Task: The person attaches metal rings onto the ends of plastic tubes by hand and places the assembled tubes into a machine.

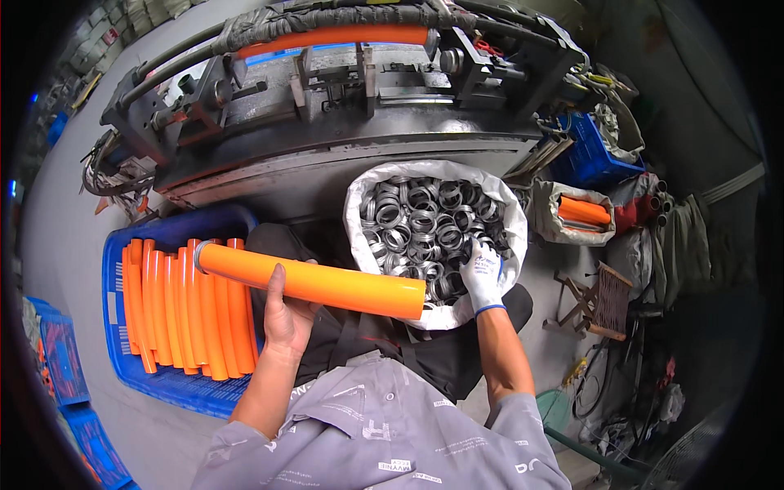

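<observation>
My bare left hand (289, 318) is closed around a long, smooth orange tube (327, 286), which lies aslant across my lap. A grey ring (201, 256) sits on the tube's left end; the right end reaches over the rim of a white sack (354, 212). Inside the sack are many loose grey metal rings (420, 220). My right hand (483, 273), in a white glove, reaches down among the rings at the sack's right side. Its dark fingertips blend in with them, so whether a ring is gripped is hidden.
At my left, a blue basket (114, 327) holds a row of orange tubes (175, 310). Ahead stands a metal machine bench (327, 135) with another orange tube (335, 37) across its top. A smaller sack (572, 233) with orange pieces, a blue crate (588, 155) and a folding stool (600, 302) are at right.
</observation>
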Tool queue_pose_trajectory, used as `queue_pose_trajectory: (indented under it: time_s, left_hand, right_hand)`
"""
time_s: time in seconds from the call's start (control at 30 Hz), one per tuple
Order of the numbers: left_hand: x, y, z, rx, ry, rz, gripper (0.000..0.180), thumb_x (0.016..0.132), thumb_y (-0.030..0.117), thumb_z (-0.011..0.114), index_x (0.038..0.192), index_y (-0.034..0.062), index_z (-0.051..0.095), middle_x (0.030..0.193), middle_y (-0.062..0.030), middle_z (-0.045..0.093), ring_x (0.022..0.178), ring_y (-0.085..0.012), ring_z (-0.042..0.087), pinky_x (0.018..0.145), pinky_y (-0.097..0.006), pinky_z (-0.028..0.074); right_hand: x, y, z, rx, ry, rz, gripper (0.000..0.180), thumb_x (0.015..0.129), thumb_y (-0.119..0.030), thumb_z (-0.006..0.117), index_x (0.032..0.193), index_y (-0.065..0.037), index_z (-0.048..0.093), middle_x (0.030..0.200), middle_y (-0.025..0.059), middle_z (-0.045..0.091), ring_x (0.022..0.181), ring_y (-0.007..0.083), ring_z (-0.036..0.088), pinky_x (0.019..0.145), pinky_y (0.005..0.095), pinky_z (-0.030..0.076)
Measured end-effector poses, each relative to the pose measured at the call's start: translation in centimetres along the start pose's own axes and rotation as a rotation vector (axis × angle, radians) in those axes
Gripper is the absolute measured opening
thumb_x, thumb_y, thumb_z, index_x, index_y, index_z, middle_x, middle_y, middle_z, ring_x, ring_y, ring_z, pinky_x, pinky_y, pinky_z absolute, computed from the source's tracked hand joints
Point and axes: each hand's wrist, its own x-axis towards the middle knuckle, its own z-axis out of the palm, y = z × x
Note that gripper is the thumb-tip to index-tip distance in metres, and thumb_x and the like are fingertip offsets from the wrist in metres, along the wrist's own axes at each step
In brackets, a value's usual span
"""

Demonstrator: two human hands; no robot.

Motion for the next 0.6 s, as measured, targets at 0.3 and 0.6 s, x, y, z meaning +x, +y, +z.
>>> queue_pose_trajectory:
  time_s: [0.3,0.6]
  left_hand:
    - [0.2,-0.2,-0.3,-0.017,0.121,0.031,0.043,0.092,0.049,0.067,0.113,0.0125,0.060,0.112,-0.0066,0.066,0.106,-0.0202,0.064,0.091,-0.037,0.054]
    - [0.2,-2.2,0.1,-0.025,0.096,-0.016,0.045,0.092,0.046,0.068,0.117,0.0103,0.058,0.115,-0.0078,0.065,0.108,-0.0216,0.063,0.092,-0.038,0.056]
  right_hand:
    - [-4.9,-2.7,-1.7,0.780,0.166,0.057,0.027,0.087,-0.020,0.076,0.105,-0.002,0.066,0.094,0.0072,0.070,0.084,0.0199,0.067,0.080,0.0320,0.053]
    - [-8.6,-7.8,-3.6,1.656,-0.159,0.349,0.032,0.102,-0.032,0.057,0.119,-0.006,0.065,0.091,0.0001,0.067,0.075,0.0094,0.063,0.055,0.0246,0.050]
